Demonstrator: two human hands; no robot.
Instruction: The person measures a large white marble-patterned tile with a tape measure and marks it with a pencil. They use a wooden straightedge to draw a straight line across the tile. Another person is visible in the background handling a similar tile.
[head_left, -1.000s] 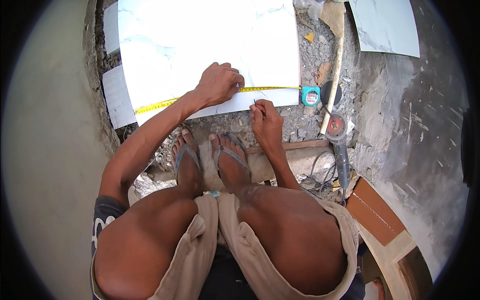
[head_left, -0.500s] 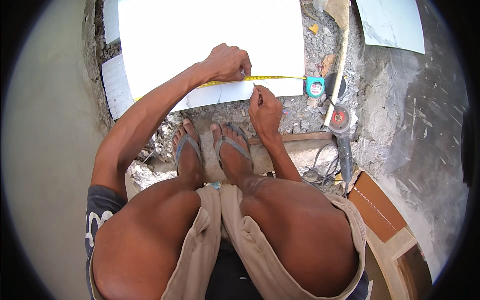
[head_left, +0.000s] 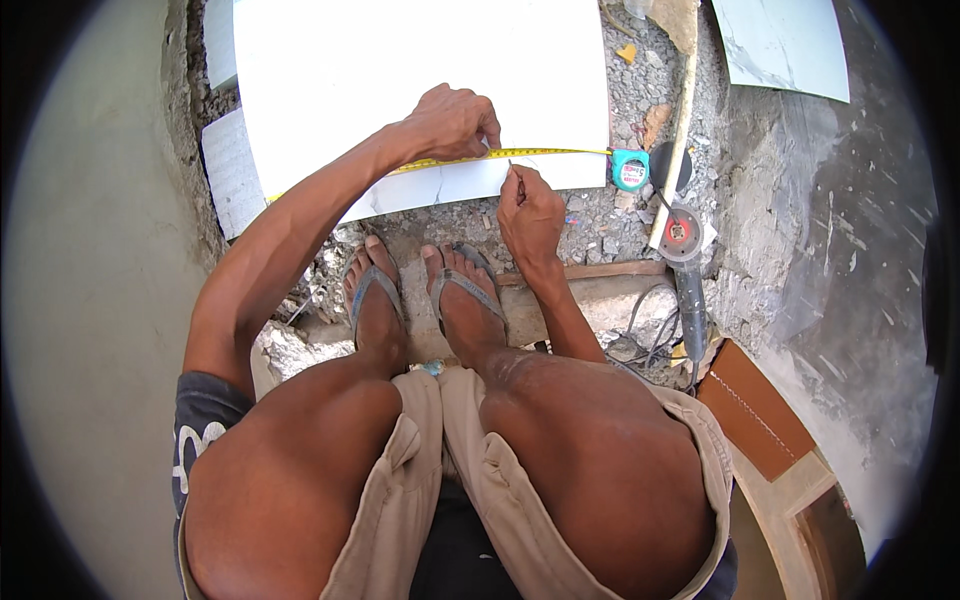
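Observation:
A large white tile (head_left: pixel 420 60) with faint grey veining lies in front of my feet. The yellow blade of a tape measure (head_left: pixel 560 152) runs across it near its close edge, out to the turquoise case just past the tile's right side. My left hand (head_left: pixel 450 122) rests on the tile with bent fingers, pinching the blade near its middle. Just right of it and closer to me, my right hand (head_left: pixel 532 215) is closed around a thin, pencil-like stick. Its dark tip points at the tile just below the blade; most of the stick is hidden by the fingers.
An angle grinder (head_left: pixel 688 290) with its cord lies on the right, beside a pale strip (head_left: pixel 680 130). Broken rubble (head_left: pixel 440 222) surrounds the tile. Another tile (head_left: pixel 785 45) is at the far right, a brown board (head_left: pixel 757 412) at the near right.
My right hand has shifted very slightly, bringing the stick's tip a little nearer the blade. The tape case has tilted and risen slightly. My left hand stays in place.

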